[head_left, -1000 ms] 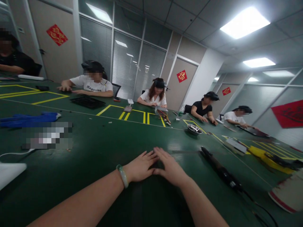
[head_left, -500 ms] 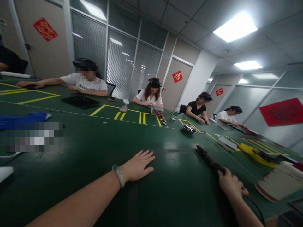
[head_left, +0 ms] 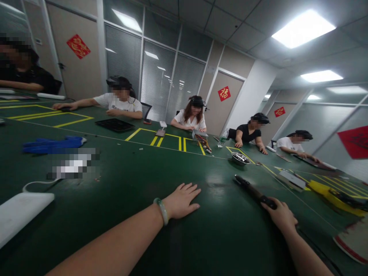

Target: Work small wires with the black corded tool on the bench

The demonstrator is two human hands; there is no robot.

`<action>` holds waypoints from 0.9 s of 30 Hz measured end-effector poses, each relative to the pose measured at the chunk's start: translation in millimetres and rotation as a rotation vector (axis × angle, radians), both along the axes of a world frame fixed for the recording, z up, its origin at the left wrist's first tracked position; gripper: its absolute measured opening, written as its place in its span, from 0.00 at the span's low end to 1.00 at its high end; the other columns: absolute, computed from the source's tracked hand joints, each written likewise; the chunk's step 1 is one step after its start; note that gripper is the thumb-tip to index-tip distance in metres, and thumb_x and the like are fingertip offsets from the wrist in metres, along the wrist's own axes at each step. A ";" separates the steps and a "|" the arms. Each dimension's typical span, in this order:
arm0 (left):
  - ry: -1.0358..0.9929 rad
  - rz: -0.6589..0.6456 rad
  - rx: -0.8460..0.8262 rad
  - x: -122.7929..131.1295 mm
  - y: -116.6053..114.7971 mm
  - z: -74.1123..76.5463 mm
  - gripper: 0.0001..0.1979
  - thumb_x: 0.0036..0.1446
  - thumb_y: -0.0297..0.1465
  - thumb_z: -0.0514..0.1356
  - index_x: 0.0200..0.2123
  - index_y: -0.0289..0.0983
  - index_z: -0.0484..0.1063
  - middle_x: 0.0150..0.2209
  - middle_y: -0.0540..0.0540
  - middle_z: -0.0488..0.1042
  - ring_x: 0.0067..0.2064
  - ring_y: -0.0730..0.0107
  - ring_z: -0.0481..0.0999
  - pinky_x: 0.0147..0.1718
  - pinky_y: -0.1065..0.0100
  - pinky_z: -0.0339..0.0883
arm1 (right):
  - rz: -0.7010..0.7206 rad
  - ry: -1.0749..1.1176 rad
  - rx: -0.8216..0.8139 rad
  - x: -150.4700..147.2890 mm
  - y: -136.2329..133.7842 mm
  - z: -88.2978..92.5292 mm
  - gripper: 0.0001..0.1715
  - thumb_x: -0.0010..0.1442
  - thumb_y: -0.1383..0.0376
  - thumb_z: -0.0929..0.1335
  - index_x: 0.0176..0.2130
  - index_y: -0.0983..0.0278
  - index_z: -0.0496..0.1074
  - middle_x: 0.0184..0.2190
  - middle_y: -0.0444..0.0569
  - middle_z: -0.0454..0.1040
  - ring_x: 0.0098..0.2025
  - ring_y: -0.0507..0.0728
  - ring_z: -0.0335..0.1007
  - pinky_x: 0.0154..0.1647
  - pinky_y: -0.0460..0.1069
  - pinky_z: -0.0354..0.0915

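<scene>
My left hand [head_left: 183, 201] lies palm down on the green table [head_left: 138, 168], its fingers spread and holding nothing. A pale green bangle [head_left: 161, 211] circles that wrist. To the right, my right hand [head_left: 280, 215] is wrapped round the rear end of a dark electric screwdriver [head_left: 254, 192]. The tool is held low over the table, its tip pointing forward and left, and a black cord trails behind the hand. Whether the tip touches the tabletop I cannot tell. Beyond the screwdriver stands a shiny metal bowl [head_left: 240, 158].
At left lie blue gloves [head_left: 53, 145], a blurred-out object with a white cable, and a white power bank-like block [head_left: 23, 214]. A white box [head_left: 291, 180], a yellow holder [head_left: 330, 195] and a pale container [head_left: 352, 241] are at right. Several people sit across the table.
The view has turned left, so the surroundings appear further right. The screwdriver's tip has come closer to my left hand, which stays flat on the table.
</scene>
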State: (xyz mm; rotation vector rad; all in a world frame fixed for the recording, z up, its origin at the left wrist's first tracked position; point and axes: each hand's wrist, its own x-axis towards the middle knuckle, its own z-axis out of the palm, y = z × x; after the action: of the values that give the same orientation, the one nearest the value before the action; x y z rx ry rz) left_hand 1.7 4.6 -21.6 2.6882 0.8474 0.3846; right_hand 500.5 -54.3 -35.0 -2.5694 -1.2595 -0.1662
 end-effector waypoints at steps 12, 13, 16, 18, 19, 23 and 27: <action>-0.200 0.103 0.286 8.6 -7.0 20.0 0.27 0.66 0.44 0.45 0.66 0.43 0.47 0.67 0.48 0.50 0.67 0.64 0.47 0.64 0.57 0.40 | 0.849 0.138 0.110 -274.9 52.8 9.0 0.24 0.56 0.62 0.67 0.53 0.56 0.67 0.48 0.49 0.67 0.50 0.60 0.64 0.51 0.56 0.58; -0.207 0.141 0.303 8.2 -7.2 21.2 0.27 0.67 0.43 0.44 0.65 0.42 0.49 0.66 0.47 0.51 0.67 0.63 0.48 0.63 0.57 0.42 | 0.898 0.147 0.115 -298.2 55.6 6.4 0.25 0.56 0.64 0.66 0.54 0.57 0.65 0.50 0.50 0.66 0.51 0.60 0.63 0.51 0.56 0.58; -0.217 0.248 0.317 4.4 -5.2 22.1 0.26 0.68 0.42 0.41 0.65 0.40 0.50 0.65 0.45 0.54 0.65 0.62 0.53 0.62 0.57 0.46 | 0.998 0.178 0.135 -348.6 61.8 1.6 0.27 0.58 0.67 0.63 0.57 0.59 0.62 0.57 0.54 0.61 0.57 0.62 0.58 0.56 0.59 0.54; -0.224 0.302 0.310 0.9 -2.3 20.9 0.25 0.68 0.41 0.39 0.65 0.39 0.51 0.65 0.44 0.55 0.64 0.63 0.55 0.61 0.58 0.49 | 1.056 0.239 0.138 -360.8 62.7 5.1 0.28 0.58 0.66 0.63 0.59 0.60 0.59 0.57 0.54 0.60 0.58 0.61 0.56 0.58 0.58 0.53; -0.224 0.322 0.306 -0.7 -0.8 20.0 0.25 0.69 0.41 0.38 0.65 0.39 0.51 0.65 0.44 0.55 0.64 0.63 0.56 0.61 0.58 0.50 | 1.080 0.273 0.137 -359.8 61.6 9.1 0.31 0.57 0.65 0.64 0.59 0.60 0.58 0.57 0.53 0.60 0.58 0.60 0.56 0.58 0.57 0.53; -0.200 0.338 0.303 -2.9 3.9 16.0 0.28 0.67 0.45 0.42 0.65 0.39 0.50 0.65 0.43 0.55 0.63 0.60 0.57 0.59 0.58 0.52 | 0.962 0.217 0.141 -319.7 45.5 28.9 0.35 0.52 0.63 0.70 0.58 0.59 0.60 0.54 0.52 0.62 0.55 0.62 0.59 0.56 0.58 0.56; -0.133 0.299 0.264 -1.1 6.0 13.2 0.30 0.62 0.50 0.49 0.62 0.42 0.56 0.59 0.43 0.64 0.57 0.57 0.65 0.53 0.59 0.59 | 0.730 0.038 0.020 -276.3 21.1 29.1 0.16 0.52 0.59 0.71 0.42 0.61 0.71 0.42 0.52 0.65 0.48 0.65 0.63 0.50 0.60 0.60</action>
State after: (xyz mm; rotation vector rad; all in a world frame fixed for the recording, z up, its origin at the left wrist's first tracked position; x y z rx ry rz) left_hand 0.5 10.6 -8.5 2.7298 1.2380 0.7838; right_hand 224.2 -33.2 -5.8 -1.9185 -2.0518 0.0209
